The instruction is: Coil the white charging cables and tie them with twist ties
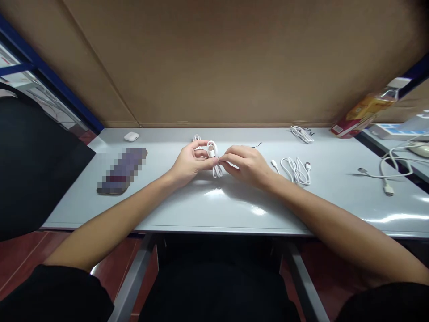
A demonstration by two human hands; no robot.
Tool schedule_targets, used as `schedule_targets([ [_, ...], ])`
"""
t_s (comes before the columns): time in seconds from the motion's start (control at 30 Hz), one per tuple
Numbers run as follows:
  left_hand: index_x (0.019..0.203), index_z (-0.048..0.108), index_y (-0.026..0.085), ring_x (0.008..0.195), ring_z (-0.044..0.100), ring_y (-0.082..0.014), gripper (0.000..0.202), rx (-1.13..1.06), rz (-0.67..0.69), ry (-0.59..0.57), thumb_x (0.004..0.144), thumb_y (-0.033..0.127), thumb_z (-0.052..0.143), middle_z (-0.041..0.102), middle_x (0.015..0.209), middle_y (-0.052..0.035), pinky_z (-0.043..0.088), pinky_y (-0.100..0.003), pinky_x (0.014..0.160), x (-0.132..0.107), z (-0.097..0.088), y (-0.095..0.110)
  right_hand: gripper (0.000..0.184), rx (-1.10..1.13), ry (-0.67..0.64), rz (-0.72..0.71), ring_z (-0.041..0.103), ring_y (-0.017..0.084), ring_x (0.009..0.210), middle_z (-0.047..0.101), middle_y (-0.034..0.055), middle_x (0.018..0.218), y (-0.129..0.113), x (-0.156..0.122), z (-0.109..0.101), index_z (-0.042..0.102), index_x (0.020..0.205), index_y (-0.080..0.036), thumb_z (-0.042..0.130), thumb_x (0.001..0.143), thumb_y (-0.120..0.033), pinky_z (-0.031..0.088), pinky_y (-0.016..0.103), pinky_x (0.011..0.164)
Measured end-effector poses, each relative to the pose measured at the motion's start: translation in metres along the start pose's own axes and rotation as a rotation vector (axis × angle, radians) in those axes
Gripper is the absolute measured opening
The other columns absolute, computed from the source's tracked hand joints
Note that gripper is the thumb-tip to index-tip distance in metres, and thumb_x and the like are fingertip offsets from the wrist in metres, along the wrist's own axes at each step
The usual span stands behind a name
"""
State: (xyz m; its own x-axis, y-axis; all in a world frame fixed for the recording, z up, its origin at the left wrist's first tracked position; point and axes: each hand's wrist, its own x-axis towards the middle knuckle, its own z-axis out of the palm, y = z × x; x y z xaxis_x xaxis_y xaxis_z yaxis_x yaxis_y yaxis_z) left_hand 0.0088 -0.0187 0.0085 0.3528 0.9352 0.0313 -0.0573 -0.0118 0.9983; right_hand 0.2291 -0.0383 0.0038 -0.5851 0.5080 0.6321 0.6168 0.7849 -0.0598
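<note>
A white USB charging cable (217,171), coiled into a small bundle, is held upright a little above the table. My left hand (188,164) grips the coil between thumb and fingers, with the cable's plug showing at its upper part. At the middle of the bundle, the thumb and fingers of my right hand (246,164) are pinched together against it; whatever they hold is too small to make out. Behind the left fingers lies another white coiled cable (196,137), partly hidden. A thin dark wire-like strip (257,145) shows just beyond my right hand.
To the right lie a loose white cable (296,171), a bundled cable (301,134) and a longer cable (385,175). A bottle (365,112) leans at the back right. On the left are a blurred phone (122,172) and a white earbud case (131,136). Cardboard (214,67) walls the back.
</note>
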Motion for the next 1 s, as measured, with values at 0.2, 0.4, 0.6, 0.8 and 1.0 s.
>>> schedule_targets([
  [0.2,0.118,0.059,0.018,0.084,0.074,-0.0176,0.061,-0.146,-0.094,0.016,0.068,0.021,0.093,0.073,0.088,-0.0016,0.061,-0.033,0.080,-0.001,0.005,0.005,0.032,-0.156,-0.027,-0.102,0.045,0.018,0.066,0.066,0.0046,0.081,0.002,0.004,-0.004,0.068,0.085,-0.024,0.044,0.104,-0.015,0.033,0.036,0.063],
  [0.4,0.112,0.060,0.015,0.076,0.072,-0.0151,0.050,-0.189,-0.165,0.025,0.070,0.016,0.089,0.071,0.082,-0.0006,0.061,-0.031,0.077,-0.003,0.008,0.005,0.030,-0.045,-0.029,-0.143,0.044,0.018,0.064,0.061,0.0033,0.074,0.006,0.002,0.003,0.065,0.080,-0.025,0.048,0.103,-0.016,0.032,0.036,0.063],
  [0.6,0.111,0.059,0.019,0.080,0.072,-0.0167,0.052,0.049,0.115,0.104,0.068,0.018,0.089,0.073,0.090,-0.0018,0.060,-0.032,0.079,-0.001,0.009,-0.003,0.021,0.289,0.132,0.289,0.055,0.017,0.067,0.067,0.0048,0.078,-0.012,0.005,0.009,0.068,0.082,-0.020,0.057,0.098,-0.027,0.040,0.032,0.064],
  [0.8,0.094,0.072,0.022,0.105,0.072,-0.0248,0.020,0.390,0.477,-0.016,0.077,0.019,0.082,0.075,0.099,-0.0046,0.054,-0.043,0.104,-0.007,0.005,-0.001,0.020,1.006,-0.091,0.952,0.046,0.013,0.061,0.058,-0.0006,0.065,-0.013,0.015,-0.010,0.069,0.070,-0.019,0.074,0.081,-0.034,0.037,0.030,0.060],
  [1.0,0.086,0.074,0.026,0.111,0.072,-0.0271,0.003,0.485,0.570,-0.157,0.084,0.025,0.077,0.079,0.101,-0.0051,0.053,-0.048,0.106,-0.009,0.001,0.001,0.020,1.330,-0.326,0.999,0.044,0.012,0.062,0.053,-0.0020,0.067,0.006,0.011,-0.020,0.070,0.071,-0.018,0.082,0.077,-0.034,0.038,0.029,0.059],
])
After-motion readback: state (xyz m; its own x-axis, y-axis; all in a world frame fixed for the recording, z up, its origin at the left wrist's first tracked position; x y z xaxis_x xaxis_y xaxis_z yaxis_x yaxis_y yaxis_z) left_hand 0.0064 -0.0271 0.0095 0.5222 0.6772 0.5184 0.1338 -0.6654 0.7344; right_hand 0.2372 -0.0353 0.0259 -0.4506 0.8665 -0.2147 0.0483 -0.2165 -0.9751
